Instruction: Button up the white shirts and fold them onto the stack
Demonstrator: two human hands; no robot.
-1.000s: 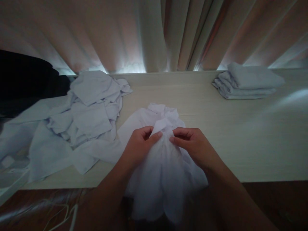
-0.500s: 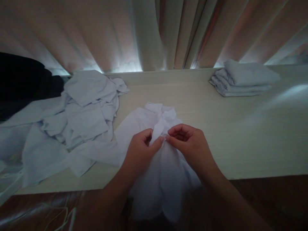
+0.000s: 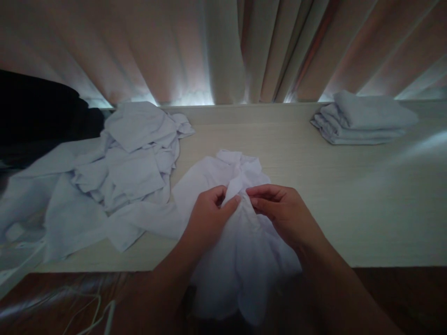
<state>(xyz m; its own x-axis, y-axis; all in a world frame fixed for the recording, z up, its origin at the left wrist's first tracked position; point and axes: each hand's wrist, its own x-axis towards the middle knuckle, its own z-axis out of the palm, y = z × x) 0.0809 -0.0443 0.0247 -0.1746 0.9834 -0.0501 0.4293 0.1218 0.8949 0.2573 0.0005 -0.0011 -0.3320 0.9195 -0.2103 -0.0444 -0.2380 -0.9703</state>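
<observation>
Change since the picture half a second earlier: slight; both hands remain pinched on the same fold of cloth, the right fingertips now a touch flatter and the whole scene shifted a little in view. Item held: crumpled white thin fabric garment (image 3: 244, 251), soft and semi-sheer, creased into loose vertical pleats; its upper part lies bunched on the pale wood-grain tabletop (image 3: 349, 200) near the front edge, its lower part hangs over that edge toward the person. Left hand (image 3: 207, 218): closed on the cloth, thumb and forefinger pinching a raised ridge at the garment's middle, knuckles up, forearm coming in from lower left. Right hand (image 3: 282, 211): likewise closed in a pinch on the same ridge, fingertips just beside the left thumb, nearly touching it, forearm coming in from lower right. Left of the garment: loose heap of rumpled white cloths (image 3: 129, 163), matte, overlapping at odd angles, one edge touching the held garment. Far right, well apart: neat stack of folded white cloths (image 3: 363, 123), flat, with rounded folded edges. Behind the tabletop: beige pleated curtain (image 3: 223, 46), light showing at its hem. Lower left, below the tabletop edge: thin white cord (image 3: 104, 316) on a dark reddish floor.
</observation>
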